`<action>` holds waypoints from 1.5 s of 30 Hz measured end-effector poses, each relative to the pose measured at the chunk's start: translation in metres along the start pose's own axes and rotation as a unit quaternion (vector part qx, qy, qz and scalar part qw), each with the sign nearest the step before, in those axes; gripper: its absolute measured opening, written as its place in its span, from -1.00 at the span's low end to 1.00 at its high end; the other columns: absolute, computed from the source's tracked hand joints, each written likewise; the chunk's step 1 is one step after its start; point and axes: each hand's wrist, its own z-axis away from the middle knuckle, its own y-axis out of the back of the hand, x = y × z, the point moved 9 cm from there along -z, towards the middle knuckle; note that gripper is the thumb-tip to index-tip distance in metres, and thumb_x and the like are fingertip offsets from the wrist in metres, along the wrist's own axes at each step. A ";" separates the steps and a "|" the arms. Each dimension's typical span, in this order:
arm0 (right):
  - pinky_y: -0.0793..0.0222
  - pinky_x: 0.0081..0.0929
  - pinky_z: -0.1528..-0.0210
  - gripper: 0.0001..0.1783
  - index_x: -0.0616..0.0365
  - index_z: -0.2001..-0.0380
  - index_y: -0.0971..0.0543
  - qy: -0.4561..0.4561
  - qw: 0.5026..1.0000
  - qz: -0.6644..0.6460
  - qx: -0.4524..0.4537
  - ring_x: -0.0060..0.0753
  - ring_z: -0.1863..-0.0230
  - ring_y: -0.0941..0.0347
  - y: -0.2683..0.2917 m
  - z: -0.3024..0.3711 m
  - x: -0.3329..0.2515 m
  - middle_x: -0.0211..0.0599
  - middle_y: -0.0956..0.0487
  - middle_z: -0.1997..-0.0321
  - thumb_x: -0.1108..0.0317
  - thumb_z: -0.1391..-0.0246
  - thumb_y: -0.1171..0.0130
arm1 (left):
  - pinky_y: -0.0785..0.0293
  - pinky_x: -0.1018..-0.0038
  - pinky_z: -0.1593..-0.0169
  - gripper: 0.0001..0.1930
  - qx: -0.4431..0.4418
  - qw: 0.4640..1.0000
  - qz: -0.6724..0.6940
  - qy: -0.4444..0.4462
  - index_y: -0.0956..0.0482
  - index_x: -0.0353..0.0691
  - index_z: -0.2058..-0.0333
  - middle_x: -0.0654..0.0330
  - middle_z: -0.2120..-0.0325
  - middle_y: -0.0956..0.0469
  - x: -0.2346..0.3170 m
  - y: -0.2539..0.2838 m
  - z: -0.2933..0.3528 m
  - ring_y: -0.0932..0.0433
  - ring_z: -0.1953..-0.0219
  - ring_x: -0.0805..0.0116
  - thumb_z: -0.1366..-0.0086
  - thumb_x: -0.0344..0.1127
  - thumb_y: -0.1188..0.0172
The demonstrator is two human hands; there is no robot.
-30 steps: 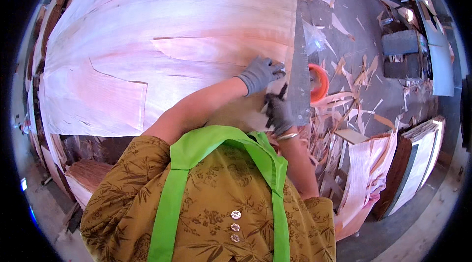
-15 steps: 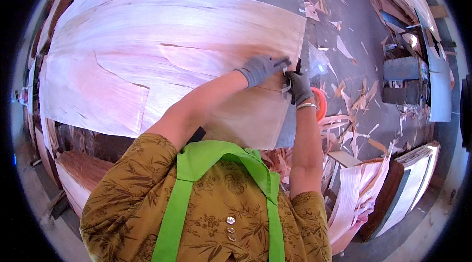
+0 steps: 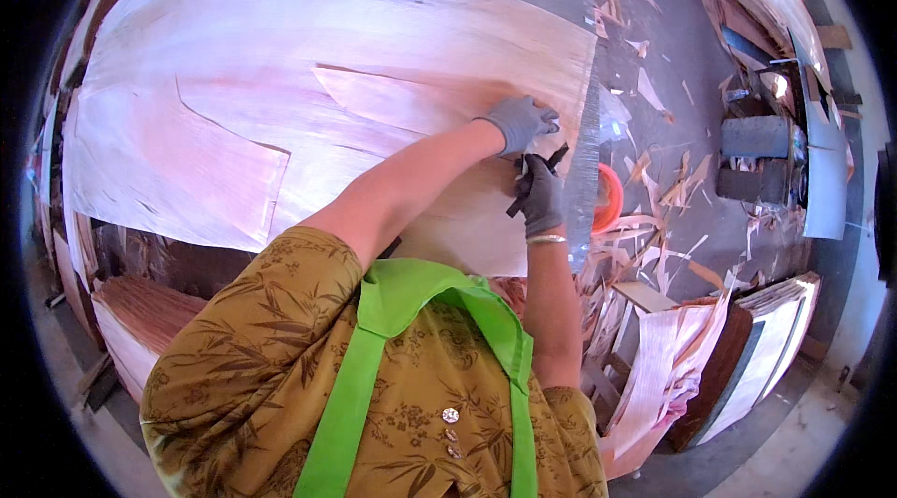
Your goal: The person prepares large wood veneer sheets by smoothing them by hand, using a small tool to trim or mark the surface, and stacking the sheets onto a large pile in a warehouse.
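A large pale wood veneer sheet (image 3: 402, 26) lies spread before me, with a loose-edged veneer piece (image 3: 229, 162) on its left and a narrow veneer strip (image 3: 383, 101) near its middle. Close to the sheet's right edge is my left hand (image 3: 521, 123), grey-gloved, its fingers bent together low over the wood. Whatever they pinch is hidden. Just nearer to me, my right hand (image 3: 540, 194), also gloved, is closed around a dark tool (image 3: 558, 158). Its black ends stick out past the fingers, but its kind does not show.
An orange-red round container (image 3: 609, 199) stands just right of the sheet. Veneer scraps (image 3: 687, 185) litter the grey floor. Stacked boards (image 3: 757, 358) lean at the lower right, and a veneer stack (image 3: 149, 311) sits at the lower left. Blue-grey blocks (image 3: 755, 137) are farther right.
My right hand has moved left and nearer to me, over the sheet, turning the dark tool. My left hand has shifted slightly right, its fingers more bent. The view has shifted a little.
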 end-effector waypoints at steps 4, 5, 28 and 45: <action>-0.06 -0.71 0.77 -0.87 0.15 0.42 -0.47 0.041 0.998 -0.005 -0.048 -0.72 0.80 -0.12 -0.045 0.048 -0.014 -0.38 -0.47 0.56 0.33 -0.07 -0.07 | -0.45 0.43 0.18 -0.76 -0.061 0.947 0.248 0.195 -0.56 -0.03 0.16 0.22 0.21 -0.55 -0.061 0.009 0.041 -0.49 0.29 0.26 -0.18 -0.28 -0.07; -0.05 -0.72 0.77 -0.88 0.16 0.40 -0.46 0.054 0.997 0.009 -0.056 -0.73 0.80 -0.11 -0.057 0.059 -0.018 -0.38 -0.48 0.54 0.33 -0.07 -0.07 | -0.44 0.47 0.19 -0.78 -0.125 0.899 0.315 0.277 -0.58 -0.06 0.19 0.21 0.26 -0.57 -0.068 0.019 0.061 -0.50 0.33 0.30 -0.18 -0.25 -0.10; -0.14 -0.76 0.64 -0.77 0.27 0.15 -0.50 0.193 0.946 0.184 -0.184 -0.78 0.63 -0.25 -0.344 0.159 0.030 -0.46 -0.51 0.45 0.43 -0.13 -0.05 | -0.32 0.37 -0.08 -0.81 0.190 0.797 0.536 0.205 -0.63 -0.17 0.27 0.10 -0.08 -0.35 -0.144 0.222 0.337 -0.16 -0.21 0.24 -0.12 -0.33 -0.24; -0.01 -0.75 0.74 -0.86 0.12 0.40 -0.47 0.075 0.990 0.111 -0.052 -0.74 0.75 -0.17 -0.350 0.074 0.101 -0.50 -0.39 0.66 0.29 -0.12 -0.07 | -0.27 0.31 -0.09 -0.69 0.082 0.995 -0.063 0.008 -0.51 -0.16 0.15 0.19 0.11 -0.46 -0.255 0.195 0.332 -0.40 0.02 0.23 -0.09 -0.35 0.00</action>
